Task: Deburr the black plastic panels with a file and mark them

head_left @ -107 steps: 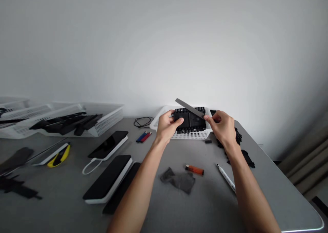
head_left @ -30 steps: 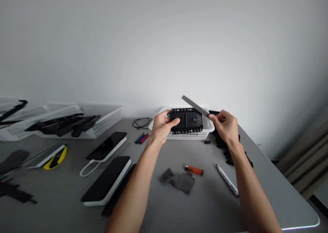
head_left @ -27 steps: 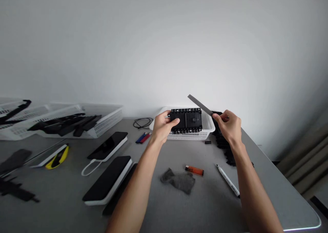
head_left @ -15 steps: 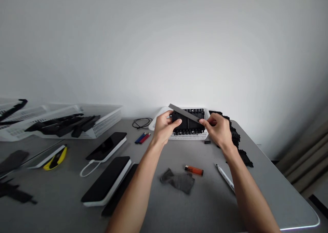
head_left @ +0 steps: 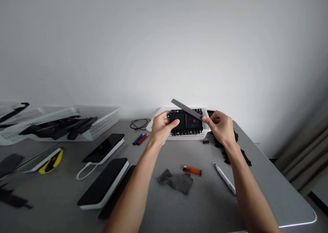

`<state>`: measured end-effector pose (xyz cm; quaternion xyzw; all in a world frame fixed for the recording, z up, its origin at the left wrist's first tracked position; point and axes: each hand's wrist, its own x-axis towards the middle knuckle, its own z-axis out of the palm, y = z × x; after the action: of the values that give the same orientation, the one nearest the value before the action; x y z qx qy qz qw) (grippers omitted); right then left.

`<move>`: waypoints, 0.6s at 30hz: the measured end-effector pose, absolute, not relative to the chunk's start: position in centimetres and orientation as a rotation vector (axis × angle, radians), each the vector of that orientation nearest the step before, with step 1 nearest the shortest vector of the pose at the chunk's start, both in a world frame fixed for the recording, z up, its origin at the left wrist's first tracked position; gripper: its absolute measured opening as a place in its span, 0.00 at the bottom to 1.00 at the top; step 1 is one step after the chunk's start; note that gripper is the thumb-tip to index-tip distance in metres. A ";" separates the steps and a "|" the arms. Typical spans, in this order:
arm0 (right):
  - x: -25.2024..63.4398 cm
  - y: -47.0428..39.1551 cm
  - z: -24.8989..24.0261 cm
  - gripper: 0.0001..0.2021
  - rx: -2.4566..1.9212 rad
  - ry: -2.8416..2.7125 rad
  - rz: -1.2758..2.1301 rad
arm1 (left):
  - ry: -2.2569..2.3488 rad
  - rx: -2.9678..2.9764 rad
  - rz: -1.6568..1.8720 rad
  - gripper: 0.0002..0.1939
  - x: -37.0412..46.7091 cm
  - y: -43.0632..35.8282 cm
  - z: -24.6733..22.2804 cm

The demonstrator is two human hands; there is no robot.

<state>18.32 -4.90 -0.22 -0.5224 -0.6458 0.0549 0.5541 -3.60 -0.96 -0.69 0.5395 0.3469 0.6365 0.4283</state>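
- Two bare hands work close together above the bench [head_left: 279,199]: the left hand [head_left: 162,128] is closed round one end of a black panel [head_left: 191,123], thumb flat on its face and fingers behind.
- That end grip seemingly serves to steady the panel while leaving most of its face and its toothed long edges uncovered.
- The right hand [head_left: 222,126] is nearly closed, pinching the lower end of a flat grey strip [head_left: 186,107] between thumb and curled fingers, probably so the strip's length stays free.
- The strip slants up and leftward across the panel's upper edge; whether the two touch cannot be told.
- Both forearms reach forward from the bottom of the view and angle inward, the right hand turned in toward the panel.
- Panel and strip are held up before a white basket [head_left: 191,136], whose rim shows around them.
- By the right forearm lie more black parts [head_left: 247,158], a white marker [head_left: 224,179] and a small black cap [head_left: 205,142].
- Between the forearms rest an orange lighter [head_left: 192,170] and a crumpled grey cloth [head_left: 176,181], likely set there for easy reach.
- Left of the left forearm are two phone-like slabs [head_left: 104,181], a yellow-handled knife [head_left: 51,163] and further baskets [head_left: 101,127] with black pieces inside.
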 end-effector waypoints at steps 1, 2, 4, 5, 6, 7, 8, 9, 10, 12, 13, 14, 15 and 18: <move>18.2 -4.9 -0.2 0.22 -1.239 -1.537 0.124 | 0.861 1.354 1.584 0.21 -3.6 -1.1 -0.6; 18.2 -4.8 -0.2 0.22 -1.244 -1.533 0.119 | 0.859 1.355 1.578 0.21 -3.6 -1.1 -0.6; 18.6 -4.4 -0.4 0.23 -1.264 -1.477 0.095 | 0.864 1.337 1.573 0.21 -3.7 -1.2 -0.5; 19.0 -4.2 -0.5 0.23 -1.280 -1.430 0.078 | 0.865 1.321 1.572 0.21 -3.7 -1.2 -0.4; 19.3 -3.9 -0.7 0.23 -1.295 -1.379 0.070 | 0.866 1.304 1.573 0.21 -3.7 -1.2 -0.4; 19.7 -3.7 -0.8 0.23 -1.299 -1.337 0.089 | 0.868 1.284 1.572 0.21 -3.7 -1.1 -0.4; 19.9 -3.5 -0.9 0.22 -1.287 -1.309 0.150 | 0.868 1.260 1.570 0.22 -3.6 -1.1 -0.4; 20.0 -3.3 -1.0 0.22 -1.252 -1.301 0.257 | 0.865 1.236 1.564 0.22 -3.5 -1.1 -0.4; 20.0 -3.2 -1.0 0.21 -1.198 -1.306 0.398 | 0.857 1.210 1.561 0.22 -3.3 -1.1 -0.4; 19.5 -3.2 -0.9 0.20 -1.059 -1.330 0.706 | 0.829 1.163 1.557 0.23 -3.0 -1.1 -0.4; 19.1 -3.3 -0.8 0.20 -0.994 -1.334 0.834 | 0.811 1.145 1.548 0.24 -2.8 -1.2 -0.5; 18.8 -3.5 -0.7 0.21 -0.944 -1.327 0.934 | 0.793 1.132 1.533 0.25 -2.7 -1.3 -0.5; 18.4 -3.7 -0.6 0.21 -0.909 -1.312 1.009 | 0.777 1.119 1.513 0.26 -2.6 -1.3 -0.6; 17.7 -4.0 -0.4 0.19 -0.861 -1.253 1.124 | 0.750 1.123 1.425 0.29 -2.5 -1.5 -0.7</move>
<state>17.73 -3.98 -0.42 -0.3693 -0.5373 0.4820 0.5853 -2.51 -1.51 -0.74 0.4755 0.3176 0.6036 0.5556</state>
